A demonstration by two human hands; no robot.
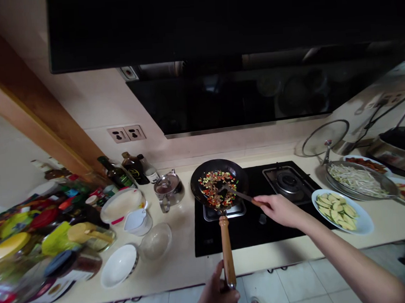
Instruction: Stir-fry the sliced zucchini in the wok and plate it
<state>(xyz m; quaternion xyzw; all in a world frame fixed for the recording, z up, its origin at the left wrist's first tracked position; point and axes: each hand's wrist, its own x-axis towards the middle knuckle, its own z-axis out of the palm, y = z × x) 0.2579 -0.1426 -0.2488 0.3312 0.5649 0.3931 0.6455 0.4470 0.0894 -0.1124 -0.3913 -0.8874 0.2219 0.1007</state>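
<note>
A black wok [240, 173] sits on the left burner of the black gas stove, its wooden handle [226, 243] pointing towards me. My left hand [216, 291] is closed round the lower end of that handle. Chopped red, green and pale pieces mixed with brown bits [215, 187] lie spread over the bottom of the wok. My right hand [278, 209] grips the wooden handle of a spatula [243, 196]. The spatula's metal end reaches into the chopped food, which partly hides its tip.
Right of the stove stand a plate of sliced zucchini [337, 211], a strainer of bean sprouts [358, 178] and a glass lid [325, 138]. On the left are a glass pot [168, 190], a white bowl [118, 266], several jars and dark bottles [133, 167]. A range hood [219, 95] hangs above.
</note>
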